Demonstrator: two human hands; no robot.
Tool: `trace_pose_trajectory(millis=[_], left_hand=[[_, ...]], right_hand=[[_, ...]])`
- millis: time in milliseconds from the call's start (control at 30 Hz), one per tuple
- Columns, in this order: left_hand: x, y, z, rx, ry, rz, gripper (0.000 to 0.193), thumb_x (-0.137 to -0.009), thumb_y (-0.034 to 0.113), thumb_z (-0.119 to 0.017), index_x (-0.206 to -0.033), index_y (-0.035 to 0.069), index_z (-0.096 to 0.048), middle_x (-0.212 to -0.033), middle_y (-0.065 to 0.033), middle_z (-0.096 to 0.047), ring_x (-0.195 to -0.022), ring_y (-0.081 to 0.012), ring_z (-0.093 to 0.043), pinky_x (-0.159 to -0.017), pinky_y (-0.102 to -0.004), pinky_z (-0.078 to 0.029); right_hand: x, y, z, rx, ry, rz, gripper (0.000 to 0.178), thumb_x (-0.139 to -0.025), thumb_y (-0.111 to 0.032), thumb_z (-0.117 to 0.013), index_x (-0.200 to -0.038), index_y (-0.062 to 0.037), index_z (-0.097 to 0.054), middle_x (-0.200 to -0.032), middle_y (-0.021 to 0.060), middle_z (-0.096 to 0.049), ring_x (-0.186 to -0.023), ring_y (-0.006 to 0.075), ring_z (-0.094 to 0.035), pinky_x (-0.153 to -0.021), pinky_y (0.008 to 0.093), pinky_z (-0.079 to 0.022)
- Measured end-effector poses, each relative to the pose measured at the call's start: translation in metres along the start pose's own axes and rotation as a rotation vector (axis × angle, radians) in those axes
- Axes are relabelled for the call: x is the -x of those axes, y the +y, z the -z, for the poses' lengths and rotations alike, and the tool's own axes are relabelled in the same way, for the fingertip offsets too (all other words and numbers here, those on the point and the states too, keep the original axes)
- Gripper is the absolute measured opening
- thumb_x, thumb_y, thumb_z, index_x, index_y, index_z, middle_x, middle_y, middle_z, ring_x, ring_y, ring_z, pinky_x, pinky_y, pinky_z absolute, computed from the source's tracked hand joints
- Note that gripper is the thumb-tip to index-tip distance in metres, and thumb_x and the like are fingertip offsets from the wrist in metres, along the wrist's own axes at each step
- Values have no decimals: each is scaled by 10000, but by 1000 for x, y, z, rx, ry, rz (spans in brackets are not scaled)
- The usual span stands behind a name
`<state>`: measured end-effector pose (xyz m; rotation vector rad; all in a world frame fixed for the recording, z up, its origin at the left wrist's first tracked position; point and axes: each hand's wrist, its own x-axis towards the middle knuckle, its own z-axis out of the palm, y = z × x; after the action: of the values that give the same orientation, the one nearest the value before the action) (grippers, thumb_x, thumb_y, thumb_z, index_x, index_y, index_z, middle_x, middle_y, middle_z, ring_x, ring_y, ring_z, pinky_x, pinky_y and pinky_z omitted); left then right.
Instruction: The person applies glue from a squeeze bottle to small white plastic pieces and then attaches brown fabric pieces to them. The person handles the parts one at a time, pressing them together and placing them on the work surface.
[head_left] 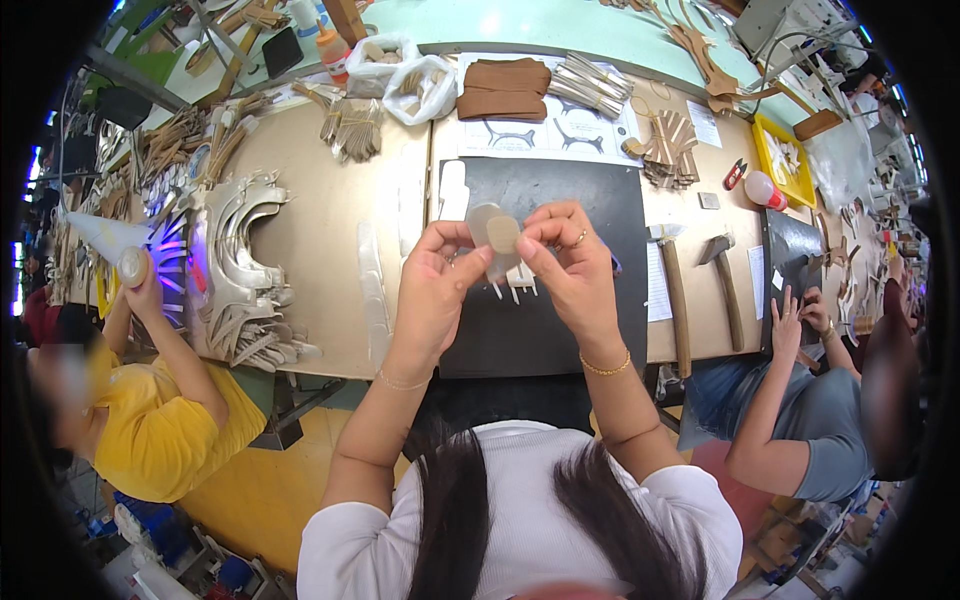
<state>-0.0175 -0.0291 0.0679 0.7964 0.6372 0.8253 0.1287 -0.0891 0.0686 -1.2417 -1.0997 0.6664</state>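
Note:
Over a black mat (590, 200), I hold up two small, flat pieces with both hands. My left hand (435, 285) is closed in a pinch at the edge of a silvery-grey rounded piece (482, 213). A tan oval piece (503, 235) overlaps it, its right edge between the thumb and fingers of my right hand (568, 268). Whether the two pieces are stuck together I cannot tell. Just below them, short white strips (518, 280) lie on the mat, partly hidden by my fingers.
Right of the mat lie two hammers (722, 262), a yellow tray (785, 160) and fanned brown strips (670, 150). Brown leather pieces (505, 88) and white bags (420, 85) sit behind. Stacked curved silvery parts (245, 270) are at left. Co-workers flank me, one in yellow (165, 420).

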Motion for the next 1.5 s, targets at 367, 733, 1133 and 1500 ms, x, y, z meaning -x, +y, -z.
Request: trace_pose_trajectory(millis=[367,733,1133,1500], left_hand=[[25,17,-11,-107,-37,58,442,-810,8,-632,-1207,-28,-442,-1118,-105,-477,-961,-165,-583,-757,-318,-582],[26,18,-11,-101,-57,28,434,-819,-24,-614,-1212,-29,-432,-1151,-129,-494,-917,-176,-616,-754,-295,-551],[24,19,-13,-159,-46,-17,406,-821,-54,-598,-1195,-35,-439,-1120,-125,-503,-965,-199,-613,-783,-265,-517],[20,18,-9,-212,37,-74,257,-867,19,-594,-1105,-41,-520,-1036,-105,-578,-854,-117,-616,-683,-199,-484]], right_hand=[[0,-4,0,-83,-81,-41,97,-762,-98,-706,-785,-31,-638,-902,49,-557,-829,125,-537,-744,253,-424],[-2,-12,1,-3,-94,-46,79,-764,-35,-696,-777,-19,-620,-927,53,-537,-857,120,-513,-758,249,-415],[-6,-17,-1,33,-65,-58,83,-743,-37,-702,-754,-26,-621,-896,54,-557,-825,121,-540,-723,240,-431],[-6,-15,-8,75,-10,-35,95,-705,-50,-723,-721,-33,-631,-837,65,-585,-763,151,-582,-685,261,-453]])
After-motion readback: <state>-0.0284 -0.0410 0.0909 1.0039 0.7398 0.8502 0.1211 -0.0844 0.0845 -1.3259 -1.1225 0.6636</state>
